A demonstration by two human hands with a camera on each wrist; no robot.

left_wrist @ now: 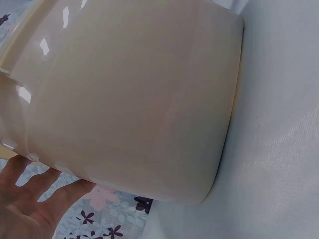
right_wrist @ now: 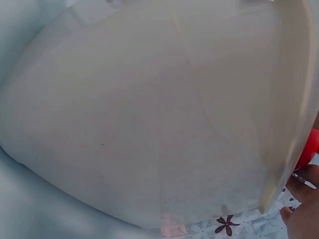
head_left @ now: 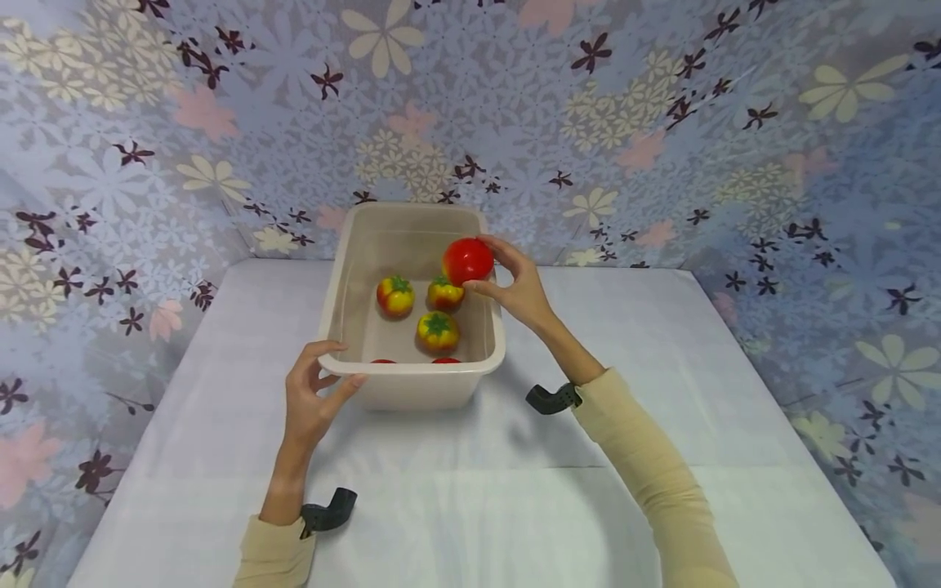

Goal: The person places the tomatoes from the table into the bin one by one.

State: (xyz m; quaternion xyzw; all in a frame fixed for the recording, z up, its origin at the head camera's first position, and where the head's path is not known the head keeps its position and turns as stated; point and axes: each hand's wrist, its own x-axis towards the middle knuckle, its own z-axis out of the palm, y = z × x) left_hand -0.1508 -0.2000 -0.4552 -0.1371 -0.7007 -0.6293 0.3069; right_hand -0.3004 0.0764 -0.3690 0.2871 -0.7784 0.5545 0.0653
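A beige plastic bin [head_left: 412, 390] stands on the table. My left hand [head_left: 312, 400] grips its near left corner, thumb on the front and fingers over the rim; in the left wrist view the fingers lie along the bin's edge. Above the right rim, my right hand [head_left: 515, 286] holds a glossy red tomato [head_left: 469, 261] between thumb and fingers. In the bin lie a yellow-red tomato with a green top [head_left: 395, 296], another tomato [head_left: 444, 292] partly behind the held one, and a third tomato [head_left: 437, 331]. Two red tops show at the near wall, mostly hidden by the rim.
A white cloth covers the table [head_left: 470, 506]. Flower-patterned fabric [head_left: 470, 98] hangs behind the table and along both sides. Each wrist wears a black camera mount, one on the left [head_left: 328, 512] and one on the right [head_left: 553, 398].
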